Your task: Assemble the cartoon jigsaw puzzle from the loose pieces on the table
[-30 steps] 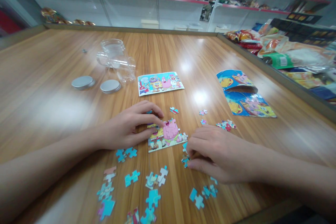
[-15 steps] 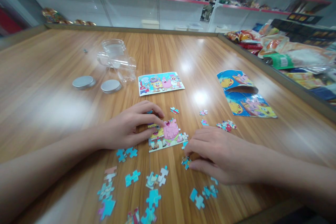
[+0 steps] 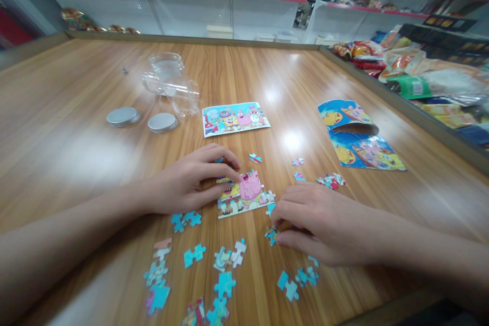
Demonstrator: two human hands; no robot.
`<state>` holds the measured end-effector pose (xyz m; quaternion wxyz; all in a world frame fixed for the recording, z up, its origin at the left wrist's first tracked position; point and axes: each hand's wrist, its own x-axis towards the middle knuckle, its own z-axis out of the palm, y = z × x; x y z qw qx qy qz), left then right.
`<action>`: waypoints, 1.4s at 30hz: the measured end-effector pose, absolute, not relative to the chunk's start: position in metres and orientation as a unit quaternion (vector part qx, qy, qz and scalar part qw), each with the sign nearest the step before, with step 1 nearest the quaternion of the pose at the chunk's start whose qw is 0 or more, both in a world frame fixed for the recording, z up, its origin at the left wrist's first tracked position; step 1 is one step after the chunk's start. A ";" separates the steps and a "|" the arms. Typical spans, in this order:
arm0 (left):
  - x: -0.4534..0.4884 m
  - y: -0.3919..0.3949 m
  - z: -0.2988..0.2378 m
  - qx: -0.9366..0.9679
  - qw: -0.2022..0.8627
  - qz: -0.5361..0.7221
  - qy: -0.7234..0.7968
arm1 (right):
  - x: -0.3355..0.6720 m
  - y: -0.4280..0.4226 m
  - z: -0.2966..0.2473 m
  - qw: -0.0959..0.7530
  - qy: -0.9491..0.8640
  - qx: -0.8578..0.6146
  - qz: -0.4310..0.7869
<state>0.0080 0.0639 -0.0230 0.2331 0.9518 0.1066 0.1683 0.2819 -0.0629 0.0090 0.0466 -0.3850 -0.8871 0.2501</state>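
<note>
A partly joined jigsaw puzzle point(image 3: 251, 189) lies on the wooden table, showing a pink figure and a yellow one. My left hand point(image 3: 204, 178) rests over its left side, fingers apart and tips touching it, hiding part of the picture. To the right of the puzzle, my right hand point(image 3: 309, 221) is curled, with thumb and forefinger at a small puzzle piece point(image 3: 271, 235) on the tabletop. Loose blue pieces point(image 3: 224, 284) are scattered nearer me. A picture card point(image 3: 236, 119) with a similar scene lies beyond the puzzle.
Clear plastic jars point(image 3: 173, 86) and silvery round lids point(image 3: 162, 122) are at the back left. A folded blue printed sheet point(image 3: 362, 137) lies on the right. Packaged goods point(image 3: 428, 76) sit past the right table edge. A person point(image 3: 305, 0) is in the background near shelves.
The view has shifted slightly. Both hands keep nearly the same positions, and the puzzle and loose pieces look unchanged.
</note>
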 end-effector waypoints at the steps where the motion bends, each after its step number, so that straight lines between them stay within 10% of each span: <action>1: 0.008 0.064 -0.023 0.952 0.233 0.169 0.107 | 0.282 -0.063 0.009 0.047 -0.886 -0.385 0.252; 42: 0.006 0.063 -0.025 0.939 0.270 0.175 0.121 | 0.280 -0.067 0.009 0.041 -0.887 -0.398 0.231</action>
